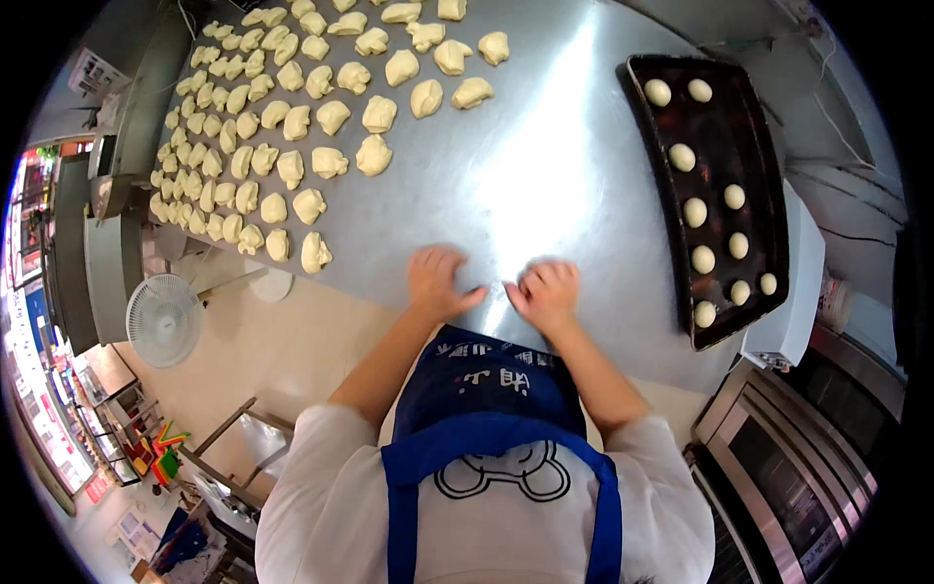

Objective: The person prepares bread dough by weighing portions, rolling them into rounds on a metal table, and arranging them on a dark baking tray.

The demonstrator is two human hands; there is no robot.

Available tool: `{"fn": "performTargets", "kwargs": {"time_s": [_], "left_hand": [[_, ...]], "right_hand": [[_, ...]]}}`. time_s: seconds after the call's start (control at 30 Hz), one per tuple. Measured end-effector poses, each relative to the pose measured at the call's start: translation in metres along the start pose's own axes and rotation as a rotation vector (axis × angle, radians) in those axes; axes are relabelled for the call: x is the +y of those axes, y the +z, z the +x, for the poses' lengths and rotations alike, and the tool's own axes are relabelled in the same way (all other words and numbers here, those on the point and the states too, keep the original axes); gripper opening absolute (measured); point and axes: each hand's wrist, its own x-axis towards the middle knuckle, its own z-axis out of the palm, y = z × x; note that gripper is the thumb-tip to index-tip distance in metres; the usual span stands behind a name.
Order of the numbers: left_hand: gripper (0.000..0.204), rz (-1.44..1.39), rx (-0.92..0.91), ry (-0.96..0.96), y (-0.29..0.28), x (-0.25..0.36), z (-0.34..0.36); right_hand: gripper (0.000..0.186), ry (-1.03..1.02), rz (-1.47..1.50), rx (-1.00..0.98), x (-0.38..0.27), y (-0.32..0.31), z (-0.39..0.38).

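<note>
Both hands rest palm down on a metal worktable (438,209) near its front edge, thumbs pointing toward each other. My left hand (440,282) is cupped with fingers curled and slightly blurred, its thumb out to the side. Close beside it, my right hand (547,294) is curled in the same cupped way. Whatever lies under either palm is hidden. Many rough pale-yellow dough pieces (374,155) spread across the table's left half; the closest to my left hand is a lump (315,252). At the right, a dark baking tray (708,185) carries several smooth round dough balls (702,259).
A white box-like object (793,282) sits beyond the tray's right side. Stainless ovens (778,467) stand at the lower right. On the left are a white fan (164,321) and a metal-framed rack (233,448) on the tiled floor. My blue apron (486,389) meets the table edge.
</note>
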Motion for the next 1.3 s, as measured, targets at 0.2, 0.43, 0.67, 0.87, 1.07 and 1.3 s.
{"fn": "performTargets", "kwargs": {"time_s": [0.2, 0.43, 0.67, 0.87, 1.07, 1.3], "left_hand": [[0.055, 0.029, -0.148, 0.055, 0.013, -0.077, 0.084], [0.037, -0.121, 0.004, 0.067, -0.01, -0.07, 0.041], [0.034, -0.016, -0.133, 0.276, 0.026, -0.066, 0.103], [0.032, -0.077, -0.033, 0.019, 0.007, -0.089, 0.08], [0.031, -0.013, -0.254, 0.364, 0.021, -0.049, 0.089], [0.031, -0.014, -0.021, 0.157, 0.025, -0.1, 0.129]], "right_hand": [[0.029, -0.282, -0.004, -0.032, 0.077, 0.002, 0.116], [0.022, -0.072, 0.111, 0.046, 0.079, -0.014, 0.056], [0.028, -0.275, -0.095, -0.041, 0.086, 0.023, 0.167], [0.023, -0.209, 0.068, -0.035, 0.124, -0.007, 0.141], [0.023, -0.287, 0.04, -0.081, 0.078, 0.03, 0.149], [0.021, -0.274, -0.087, 0.013, 0.156, -0.006, 0.205]]}}
